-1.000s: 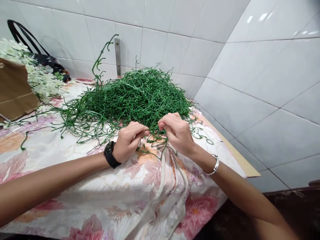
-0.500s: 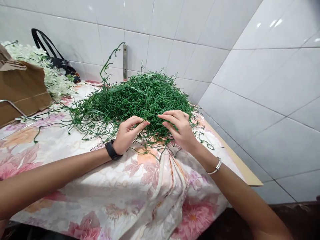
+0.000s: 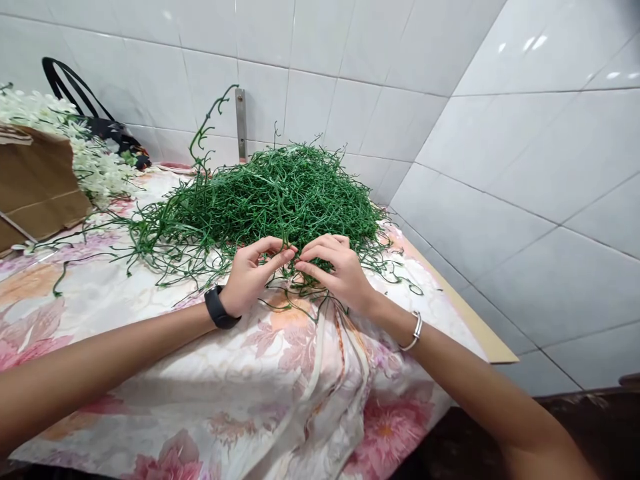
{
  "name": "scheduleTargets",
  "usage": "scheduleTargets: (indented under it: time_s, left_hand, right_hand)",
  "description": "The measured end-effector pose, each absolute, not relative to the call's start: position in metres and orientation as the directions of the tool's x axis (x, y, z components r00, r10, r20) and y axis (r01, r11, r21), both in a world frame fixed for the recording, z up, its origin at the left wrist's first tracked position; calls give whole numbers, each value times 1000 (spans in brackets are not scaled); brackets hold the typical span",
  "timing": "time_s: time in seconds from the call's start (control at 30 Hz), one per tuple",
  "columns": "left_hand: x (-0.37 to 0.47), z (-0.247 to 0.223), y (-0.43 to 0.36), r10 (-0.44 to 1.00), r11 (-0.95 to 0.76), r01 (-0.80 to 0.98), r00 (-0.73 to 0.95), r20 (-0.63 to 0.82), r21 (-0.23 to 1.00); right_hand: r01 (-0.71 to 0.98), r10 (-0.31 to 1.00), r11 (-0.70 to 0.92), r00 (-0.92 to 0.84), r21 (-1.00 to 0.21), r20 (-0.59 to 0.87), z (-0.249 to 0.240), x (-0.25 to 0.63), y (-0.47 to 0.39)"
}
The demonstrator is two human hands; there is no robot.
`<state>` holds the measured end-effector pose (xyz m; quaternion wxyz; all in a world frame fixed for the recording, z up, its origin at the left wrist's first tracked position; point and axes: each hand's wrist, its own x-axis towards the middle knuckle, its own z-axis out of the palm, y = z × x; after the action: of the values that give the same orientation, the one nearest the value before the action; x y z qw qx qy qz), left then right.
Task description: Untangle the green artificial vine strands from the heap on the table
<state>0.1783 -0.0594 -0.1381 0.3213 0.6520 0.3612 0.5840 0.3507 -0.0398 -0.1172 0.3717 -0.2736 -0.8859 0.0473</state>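
Observation:
A large tangled heap of thin green plastic stems (image 3: 300, 190) lies on the floral cloth (image 3: 240, 387). At its front edge, my left hand (image 3: 255, 270), with a black band on the wrist, pinches a green stem between thumb and fingertips. My right hand (image 3: 337, 267), a silver bangle on its wrist, is closed in a pinch close beside the left fingertips, at the same stem. The exact spot between the fingertips is too small to make out. Loose stems hang over the cloth under both hands.
White flowers (image 3: 95, 160), a brown cardboard box (image 3: 37, 180) and a black bag (image 3: 115, 133) stand at the left. A metal bracket (image 3: 241, 123) is on the tiled wall (image 3: 310, 100) behind. A board edge (image 3: 470, 323) shows at the right.
My right hand has moved left to meet my left hand, and its fingers have closed. My left hand keeps its pinch. The view has shifted slightly to the right.

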Motion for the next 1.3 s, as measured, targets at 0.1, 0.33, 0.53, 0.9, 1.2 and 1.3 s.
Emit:
scheduleTargets:
  time_s: [0.1,0.33,0.53,0.9,1.2,1.3]
  left_hand:
    - [178,-137,-61,844,-537,123,85,530,835]
    - [179,-136,-65,845,-533,143,123,520,834]
    - [179,-135,-66,870,-487,58,115,479,871]
    - [179,-134,-68,846,-531,128,121,519,837]
    - [177,-138,-65,796,-604,199,184,576,771]
    - [177,-139,-65,780,-626,229,200,593,746]
  right_hand:
    - [412,501,857,-527,-310,686,-116,351,-40]
    - [340,493,868,-510,-361,705,-115,351,-42]
    - [311,437,897,-519,-313,735,-113,352,-44]
    - [346,370,916,-531,-203,762,-114,353,-42]
    - [353,344,924,-596,-148,726,-115,353,-40]
    - [353,313,929,-588,-112,746,-116,353,-39]
